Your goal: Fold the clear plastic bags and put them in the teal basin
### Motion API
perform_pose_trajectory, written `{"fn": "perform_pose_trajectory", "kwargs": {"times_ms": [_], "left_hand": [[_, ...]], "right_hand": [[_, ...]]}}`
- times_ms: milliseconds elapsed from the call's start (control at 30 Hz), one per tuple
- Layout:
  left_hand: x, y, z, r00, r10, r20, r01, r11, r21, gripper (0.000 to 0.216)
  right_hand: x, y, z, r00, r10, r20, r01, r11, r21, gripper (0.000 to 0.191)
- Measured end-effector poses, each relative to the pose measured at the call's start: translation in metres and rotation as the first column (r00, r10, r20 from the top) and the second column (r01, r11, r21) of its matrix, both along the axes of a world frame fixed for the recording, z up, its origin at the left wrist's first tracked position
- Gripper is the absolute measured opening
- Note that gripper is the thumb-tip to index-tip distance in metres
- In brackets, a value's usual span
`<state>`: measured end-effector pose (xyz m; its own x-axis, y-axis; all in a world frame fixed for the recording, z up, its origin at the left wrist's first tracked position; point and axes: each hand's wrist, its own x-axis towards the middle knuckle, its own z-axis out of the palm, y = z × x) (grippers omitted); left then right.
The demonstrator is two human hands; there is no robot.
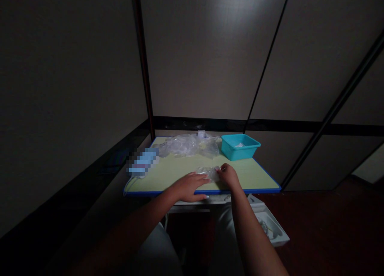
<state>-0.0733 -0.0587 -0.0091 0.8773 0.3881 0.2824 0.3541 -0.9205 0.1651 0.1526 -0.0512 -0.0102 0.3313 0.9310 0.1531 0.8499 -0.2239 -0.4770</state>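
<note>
A small clear plastic bag [208, 173] lies near the front edge of the pale yellow table [177, 168]. My left hand [190, 187] rests flat with its fingers stretched out, the fingertips on the bag's left part and the thumb apart by the table's blue edge. At the bag's right end, my right hand [229, 175] is closed in a pinch on its edge. Whether anything lies inside the bag is too dim to tell.
Behind the hands spreads a heap of clear plastic bags [183, 144]. A turquoise basin [240, 151] with something white inside stands at the back right. A blurred-out phone-like object [143, 163] with a cable lies left. Below right is an open white box [274, 230].
</note>
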Motion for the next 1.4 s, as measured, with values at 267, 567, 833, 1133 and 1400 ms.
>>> {"fn": "perform_pose_trajectory", "kwargs": {"times_ms": [267,567,833,1133,1400], "left_hand": [[0.001,0.002,-0.004,1.000,0.002,0.020,-0.002,1.000,0.016,0.059],[0.003,0.001,0.000,1.000,-0.003,-0.008,0.003,0.999,0.045,0.059],[0.003,0.000,0.001,0.999,0.021,-0.027,-0.019,0.997,0.073,0.054],[0.004,-0.001,-0.001,1.000,0.031,0.002,-0.031,0.999,0.039,0.053],[0.004,0.000,0.003,0.999,-0.011,0.033,0.009,0.999,0.038,0.048]], "right_hand": [[-0.007,0.001,0.012,0.999,0.040,-0.013,-0.039,0.996,0.085,0.019],[-0.040,0.005,0.028,0.996,0.080,0.038,-0.083,0.990,0.110,0.019],[-0.052,-0.010,0.020,0.962,0.266,0.056,-0.272,0.951,0.149,0.028],[-0.032,-0.047,-0.010,0.875,0.448,0.181,-0.465,0.883,0.062,0.059],[-0.043,-0.044,-0.010,0.860,0.421,0.288,-0.436,0.900,-0.013,0.055]]}}
